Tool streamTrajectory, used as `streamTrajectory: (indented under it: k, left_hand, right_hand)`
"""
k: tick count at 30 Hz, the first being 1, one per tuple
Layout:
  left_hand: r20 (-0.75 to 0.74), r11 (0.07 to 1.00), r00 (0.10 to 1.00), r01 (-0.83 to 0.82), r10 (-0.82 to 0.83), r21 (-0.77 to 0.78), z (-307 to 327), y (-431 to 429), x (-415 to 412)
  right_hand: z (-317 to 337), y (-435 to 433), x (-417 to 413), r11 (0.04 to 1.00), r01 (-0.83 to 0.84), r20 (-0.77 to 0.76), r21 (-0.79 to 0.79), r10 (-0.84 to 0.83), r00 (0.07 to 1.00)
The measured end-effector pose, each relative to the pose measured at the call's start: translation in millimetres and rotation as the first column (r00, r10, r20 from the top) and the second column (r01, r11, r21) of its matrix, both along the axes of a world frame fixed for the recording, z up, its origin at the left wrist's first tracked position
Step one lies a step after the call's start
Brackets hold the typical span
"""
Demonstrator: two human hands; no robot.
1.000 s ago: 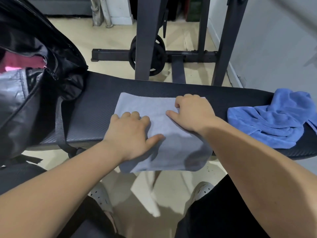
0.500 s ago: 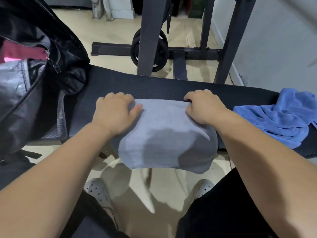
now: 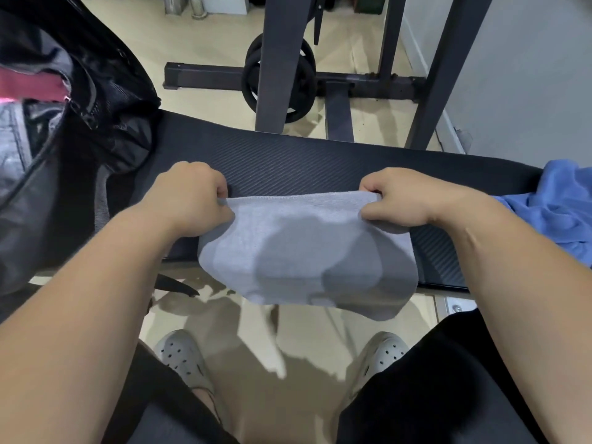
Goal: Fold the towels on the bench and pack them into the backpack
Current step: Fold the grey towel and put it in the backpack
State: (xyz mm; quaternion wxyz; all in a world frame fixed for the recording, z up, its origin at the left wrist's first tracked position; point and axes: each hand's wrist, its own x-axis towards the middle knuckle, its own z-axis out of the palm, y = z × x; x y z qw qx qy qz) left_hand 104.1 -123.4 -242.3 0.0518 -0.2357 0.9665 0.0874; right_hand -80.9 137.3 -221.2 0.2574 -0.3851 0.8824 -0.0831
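Squarely between both hands [image 3: 192,200] [image 3: 403,200], grey towel [image 3: 304,251]

Left hand [image 3: 192,200], right hand [image 3: 400,198], both pinching towel [image 3: 304,251] corners, forearms extended

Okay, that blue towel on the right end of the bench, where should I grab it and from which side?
Probably the raised fold at the left end of the blue towel, nearest the grey towel. Come from above with the right hand: it lies crumpled on the bench, no clear corner shows, and its right part is out of frame.
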Motion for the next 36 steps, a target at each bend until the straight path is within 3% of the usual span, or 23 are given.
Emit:
streamTrajectory:
  k: [7,13,18,20,22,28,32,36]
  left_hand:
    - [-0.255,0.995,0.965,-0.081,0.065,-0.050,-16,-15,-22]
    - [-0.216,0.997,0.976,-0.028,0.013,-0.065,-11,-31,-62]
    - [-0.375,0.991,0.926,-0.080,0.035,-0.105,20,-29,-98]
    - [-0.477,0.985,0.878,-0.110,0.032,-0.136,40,-23,-104]
    - [-0.545,0.979,0.839,-0.122,0.013,-0.165,53,-19,-103]
    - [-0.536,0.981,0.838,-0.005,-0.102,-0.194,44,-11,-62]
    - [-0.482,0.973,0.850,0.142,-0.213,-0.180,29,-5,-18]
    - [-0.399,0.945,0.859,0.320,-0.320,-0.070,30,-3,16]
  right_hand:
    - [-12,-8,-22,0.994,0.094,-0.035,-0.063,-0.097,0.995]
    - [-11,-21,-51,0.985,0.164,-0.050,-0.046,-0.166,0.985]
    - [-11,-30,-64,0.878,0.309,-0.223,-0.366,-0.405,0.887]
    - [-3,-31,-64,0.783,0.301,-0.248,-0.545,-0.493,0.834]
    - [4,-27,-62,0.740,0.258,-0.282,-0.622,-0.518,0.808]
    - [14,6,-45,0.868,0.173,-0.349,-0.466,-0.360,0.865]
    - [23,28,-26,0.927,0.123,-0.275,-0.355,-0.229,0.934]
    - [34,45,-7,0.963,0.029,-0.220,-0.269,-0.090,0.971]
